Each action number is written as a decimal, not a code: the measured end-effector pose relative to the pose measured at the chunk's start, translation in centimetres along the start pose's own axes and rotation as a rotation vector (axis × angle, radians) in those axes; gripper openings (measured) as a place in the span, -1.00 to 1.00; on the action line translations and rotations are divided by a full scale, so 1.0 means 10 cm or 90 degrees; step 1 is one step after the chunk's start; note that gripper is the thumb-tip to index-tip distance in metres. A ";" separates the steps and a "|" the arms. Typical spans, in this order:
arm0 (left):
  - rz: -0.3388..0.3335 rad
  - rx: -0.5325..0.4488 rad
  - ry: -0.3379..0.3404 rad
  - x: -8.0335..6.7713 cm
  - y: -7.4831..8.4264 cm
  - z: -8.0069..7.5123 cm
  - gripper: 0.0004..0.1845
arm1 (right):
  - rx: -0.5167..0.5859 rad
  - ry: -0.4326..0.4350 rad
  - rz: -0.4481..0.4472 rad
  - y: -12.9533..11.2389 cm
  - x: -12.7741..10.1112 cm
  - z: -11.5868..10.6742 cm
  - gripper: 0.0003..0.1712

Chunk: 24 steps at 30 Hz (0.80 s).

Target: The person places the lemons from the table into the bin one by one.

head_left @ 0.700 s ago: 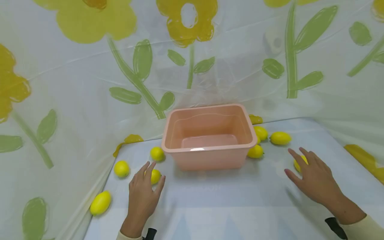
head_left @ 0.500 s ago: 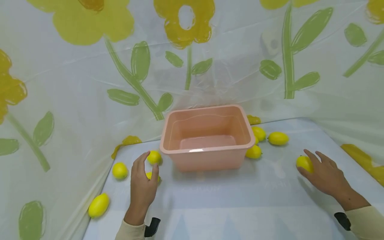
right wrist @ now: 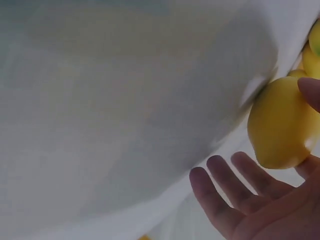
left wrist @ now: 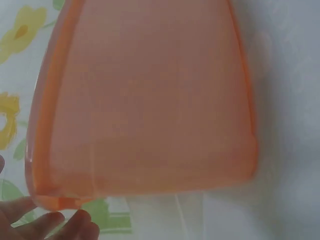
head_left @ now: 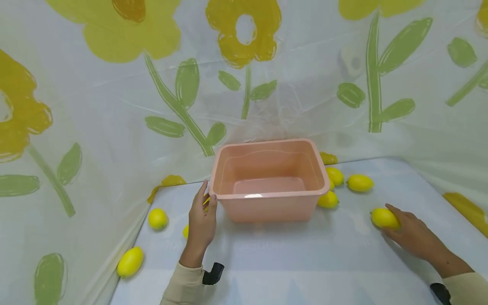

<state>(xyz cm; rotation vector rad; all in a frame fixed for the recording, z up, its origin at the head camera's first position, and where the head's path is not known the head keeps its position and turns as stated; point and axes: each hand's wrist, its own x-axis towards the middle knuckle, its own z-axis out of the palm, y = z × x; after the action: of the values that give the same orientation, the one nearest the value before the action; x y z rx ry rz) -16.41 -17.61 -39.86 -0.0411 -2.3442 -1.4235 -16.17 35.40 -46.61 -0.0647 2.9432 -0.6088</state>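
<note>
Pinching a smooth yellow lemon [head_left: 383, 218], the right hand [head_left: 415, 238] has a lemon-wide grip, the left hand [head_left: 202, 224] loose-fingered by a pink tub [head_left: 268, 210], worktop [head_left: 289, 260] lettering [head_left: 263, 245] illegibly faint.

Three views: head wide and high, both wrists close in.
Head cam: from the person's side, forward and down over the pale tabletop [head_left: 324, 254]; spans left hand [head_left: 202, 224], right hand [head_left: 413, 235], whole pink bin [head_left: 267, 209], flowered cloth [head_left: 305, 84] behind. Left wrist cam: very near the bin, whose wall fills most of frame; view turned sideways, rim at left, fingertips at lower left. Right wrist cam: close and tilted, hand at lower right, lemon [head_left: 383, 217] at right edge. Overlaps: head and left wrist share bin and cloth; head and right wrist share that lemon.
</note>
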 end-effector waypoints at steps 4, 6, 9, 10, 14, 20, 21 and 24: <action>0.022 -0.008 -0.002 0.00 -0.04 0.08 -0.42 | -0.007 -0.008 0.013 -0.02 0.03 0.03 0.05; 0.027 -0.003 0.011 -0.01 -0.04 0.11 -0.45 | -0.008 -0.018 0.022 -0.03 0.06 0.03 0.07; 0.026 -0.001 0.029 -0.01 -0.05 0.14 -0.51 | -0.009 -0.019 0.024 -0.05 0.08 0.04 0.03; 0.025 0.000 0.034 -0.02 -0.05 0.15 -0.53 | -0.010 -0.017 0.023 -0.06 0.08 0.03 0.02; 0.026 -0.005 0.052 -0.05 -0.05 0.16 -0.57 | -0.007 -0.005 0.008 -0.08 0.07 0.03 -0.05; 0.031 -0.017 0.077 -0.07 -0.05 0.19 -0.61 | -0.008 0.012 -0.015 -0.12 0.03 0.04 -0.07; 0.029 -0.017 0.079 -0.07 -0.04 0.20 -0.61 | -0.009 0.016 -0.018 -0.13 0.02 0.03 -0.08; 0.023 -0.014 0.087 -0.08 -0.03 0.22 -0.64 | -0.018 0.034 -0.031 -0.20 -0.02 0.00 -0.10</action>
<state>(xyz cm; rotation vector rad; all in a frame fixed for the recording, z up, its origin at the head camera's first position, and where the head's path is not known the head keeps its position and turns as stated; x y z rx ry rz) -16.45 -15.77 -41.29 0.0062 -2.2065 -1.3902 -15.95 33.56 -45.79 -0.1248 3.0099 -0.5833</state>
